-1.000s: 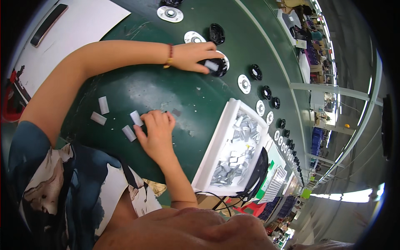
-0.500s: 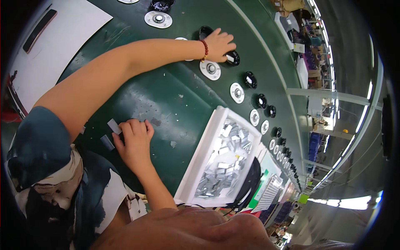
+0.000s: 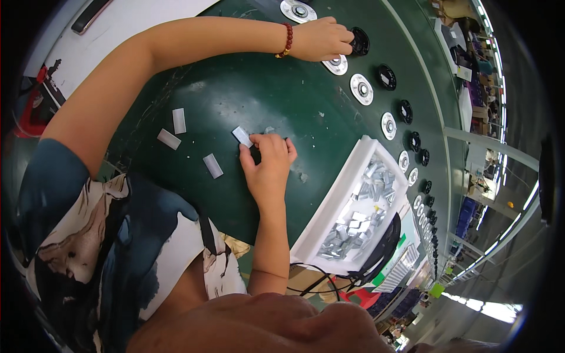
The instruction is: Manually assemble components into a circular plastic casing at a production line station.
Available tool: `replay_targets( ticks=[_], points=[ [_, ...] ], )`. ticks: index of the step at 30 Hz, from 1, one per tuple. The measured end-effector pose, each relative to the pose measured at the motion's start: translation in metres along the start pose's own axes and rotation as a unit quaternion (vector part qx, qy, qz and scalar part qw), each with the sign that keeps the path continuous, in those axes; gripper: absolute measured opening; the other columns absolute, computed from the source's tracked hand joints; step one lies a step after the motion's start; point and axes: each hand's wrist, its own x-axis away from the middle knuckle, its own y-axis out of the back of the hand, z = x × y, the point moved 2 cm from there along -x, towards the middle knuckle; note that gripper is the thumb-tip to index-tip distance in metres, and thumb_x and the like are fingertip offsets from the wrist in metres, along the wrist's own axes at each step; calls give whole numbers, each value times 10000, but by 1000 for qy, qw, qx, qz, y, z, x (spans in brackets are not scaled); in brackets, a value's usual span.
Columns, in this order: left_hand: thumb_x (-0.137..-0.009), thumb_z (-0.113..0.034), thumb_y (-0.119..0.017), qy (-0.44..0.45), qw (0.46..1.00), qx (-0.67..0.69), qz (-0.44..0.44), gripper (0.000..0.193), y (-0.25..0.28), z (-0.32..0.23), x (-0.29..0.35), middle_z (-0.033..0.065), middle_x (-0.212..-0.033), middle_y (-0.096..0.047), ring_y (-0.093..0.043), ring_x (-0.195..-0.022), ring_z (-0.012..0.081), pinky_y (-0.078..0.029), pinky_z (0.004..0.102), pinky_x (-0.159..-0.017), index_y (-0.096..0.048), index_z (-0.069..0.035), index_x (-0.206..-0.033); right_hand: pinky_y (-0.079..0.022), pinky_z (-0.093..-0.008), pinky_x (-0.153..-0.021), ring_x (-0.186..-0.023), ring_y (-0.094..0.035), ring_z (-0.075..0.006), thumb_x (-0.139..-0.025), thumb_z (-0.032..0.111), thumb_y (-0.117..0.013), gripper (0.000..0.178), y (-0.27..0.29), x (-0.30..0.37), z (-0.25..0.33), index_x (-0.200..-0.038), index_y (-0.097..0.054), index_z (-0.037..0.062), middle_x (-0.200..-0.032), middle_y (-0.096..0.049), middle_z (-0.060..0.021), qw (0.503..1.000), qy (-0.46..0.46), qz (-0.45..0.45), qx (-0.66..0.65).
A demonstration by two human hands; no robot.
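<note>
My left hand (image 3: 323, 40), with a beaded bracelet on its wrist, reaches across to the far side of the green table. Its fingers are curled at the near edge of a black round part (image 3: 360, 41) and seem to grip the rim; the fingertips are partly hidden. Below that hand a white oval disc with a raised round centre (image 3: 336, 65) is partly covered. Nearer me, my right hand (image 3: 269, 162) pinches a small silver rectangular plate (image 3: 241, 136) between thumb and finger at the tabletop. Loose plates (image 3: 213, 166) of the same kind lie to its left.
A white tray (image 3: 329, 203) full of small silver pieces stands right of my right hand. Rows of black round parts (image 3: 386, 77) and white oval discs (image 3: 361, 89) run away along the far side. A white sheet with a dark slim object (image 3: 91, 16) lies upper left.
The view has shifted, showing more loose plates. My left hand's spread fingers have curled in at a black round part. My right hand now pinches a plate and sits farther from my body.
</note>
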Motion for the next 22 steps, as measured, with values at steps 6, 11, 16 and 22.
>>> replay_targets(
  ticks=[6, 11, 16, 22],
  points=[
    [-845, -197, -679, 38, 998, -45, 15, 169, -52, -6, -24, 42, -995, -531, -565, -950, 197, -414, 364, -822, -620, -152, -997, -324, -507, -1046, -976, -585, -270, -765, 120, -760, 268, -1, 3, -3, -996, -626, 90, -970, -603, -70, 1000, -9, -5, -5],
    [-828, -169, -606, 103, 988, -118, 9, 160, -87, 1, -53, 43, -998, -554, -584, -940, 197, -420, 354, -817, -643, -151, -982, -323, -489, -1057, -967, -586, -269, -773, 129, -758, 254, -7, 1, 4, -990, -634, 85, -956, -601, -70, 1000, -2, 1, -14],
    [-812, -146, -616, 63, 991, -103, 51, 131, -78, 3, -54, 38, -978, -569, -587, -946, 186, -424, 348, -819, -637, -149, -942, -335, -494, -1048, -957, -591, -269, -775, 133, -760, 235, -7, 5, 4, -970, -641, 80, -953, -608, -67, 1000, -16, -1, -11],
    [-850, -145, -610, -126, 981, 111, 93, 157, 30, -23, 31, 70, -1046, -559, -580, -965, 231, -430, 413, -846, -600, -138, -1006, -325, -522, -1053, -948, -608, -259, -778, 125, -754, 227, 11, 4, -5, -974, -644, 96, -935, -618, -72, 995, -58, 3, -78]
  ],
)
